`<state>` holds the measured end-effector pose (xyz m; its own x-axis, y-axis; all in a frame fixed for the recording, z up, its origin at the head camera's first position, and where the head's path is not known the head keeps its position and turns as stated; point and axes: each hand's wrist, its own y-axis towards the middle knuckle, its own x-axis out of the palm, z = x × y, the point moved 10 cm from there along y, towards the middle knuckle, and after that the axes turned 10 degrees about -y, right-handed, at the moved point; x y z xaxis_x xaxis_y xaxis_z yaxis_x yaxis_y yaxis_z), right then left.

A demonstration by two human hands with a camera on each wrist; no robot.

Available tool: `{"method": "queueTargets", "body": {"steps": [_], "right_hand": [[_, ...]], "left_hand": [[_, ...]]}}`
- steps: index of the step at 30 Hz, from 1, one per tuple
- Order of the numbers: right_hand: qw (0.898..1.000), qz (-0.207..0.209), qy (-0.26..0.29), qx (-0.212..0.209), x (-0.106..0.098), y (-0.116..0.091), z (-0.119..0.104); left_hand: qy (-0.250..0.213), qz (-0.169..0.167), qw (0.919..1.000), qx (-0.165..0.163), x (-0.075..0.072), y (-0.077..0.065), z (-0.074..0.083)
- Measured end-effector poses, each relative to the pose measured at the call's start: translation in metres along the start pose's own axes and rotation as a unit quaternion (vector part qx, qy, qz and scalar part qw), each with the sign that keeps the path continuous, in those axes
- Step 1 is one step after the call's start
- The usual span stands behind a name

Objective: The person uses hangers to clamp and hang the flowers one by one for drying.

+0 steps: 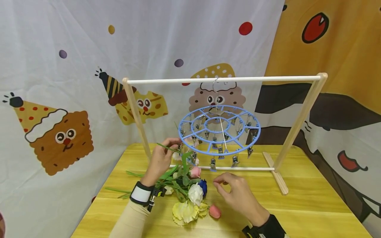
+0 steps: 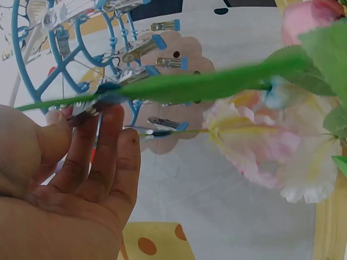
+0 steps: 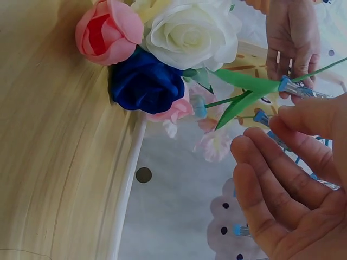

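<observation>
My left hand [image 1: 160, 157] is raised at the left edge of the blue round clip hanger [image 1: 220, 153]. Its thumb and fingertips pinch a metal clip [image 3: 306, 89] with a blue tip. A green flower stem [image 2: 49, 103] runs through the clip, its long leaf [image 2: 179, 86] spreading to one side. A light blue flower [image 3: 198, 106] is at the stem's lower end. Beside it, pale pink-and-white flowers [image 2: 260, 141] hang from another clip. My right hand [image 1: 238, 191] hovers low in front of the hanger, fingers loosely bent, with nothing in it.
Artificial flowers lie heaped on the wooden table below my left forearm: a white rose [image 1: 195, 194], a dark blue rose [image 1: 203, 187], a yellow flower [image 1: 185, 212] and a pink bud [image 1: 214, 211]. A wooden stand's white bar [image 1: 166, 80] carries the hanger; several other clips dangle around it.
</observation>
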<state>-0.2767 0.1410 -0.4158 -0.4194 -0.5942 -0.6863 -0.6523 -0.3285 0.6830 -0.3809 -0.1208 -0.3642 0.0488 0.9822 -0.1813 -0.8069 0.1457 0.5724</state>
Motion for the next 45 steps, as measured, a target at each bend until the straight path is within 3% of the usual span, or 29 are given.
{"method": "queueTargets", "body": {"steps": [7, 13, 16, 21, 30, 35, 45], "right_hand": [[0.999, -0.035, 0.004, 0.026, 0.006, -0.002, 0.005], [0.998, -0.05, 0.014, 0.028, 0.009, -0.003, 0.005], [0.998, -0.054, 0.015, 0.026, 0.01, -0.003, 0.003], [0.997, -0.067, 0.021, 0.02, 0.014, -0.003, -0.001], [0.992, -0.117, 0.044, 0.012, 0.03, 0.001, -0.013], [0.991, -0.121, 0.049, -0.004, 0.035, 0.007, -0.024], [0.988, -0.142, 0.057, -0.019, 0.047, 0.017, -0.039]], "left_hand": [[0.011, -0.029, 0.9991, -0.027, -0.003, -0.006, -0.008], [0.099, -0.055, 0.9931, -0.031, -0.012, -0.017, -0.014], [0.157, -0.093, 0.9825, -0.037, -0.013, -0.025, -0.023], [0.23, -0.182, 0.9538, -0.066, -0.011, -0.047, -0.044], [0.268, -0.298, 0.9115, -0.093, -0.015, -0.08, -0.071], [0.261, -0.329, 0.9016, -0.104, -0.013, -0.089, -0.08], [0.294, -0.324, 0.8975, -0.056, -0.008, -0.088, -0.085]]}}
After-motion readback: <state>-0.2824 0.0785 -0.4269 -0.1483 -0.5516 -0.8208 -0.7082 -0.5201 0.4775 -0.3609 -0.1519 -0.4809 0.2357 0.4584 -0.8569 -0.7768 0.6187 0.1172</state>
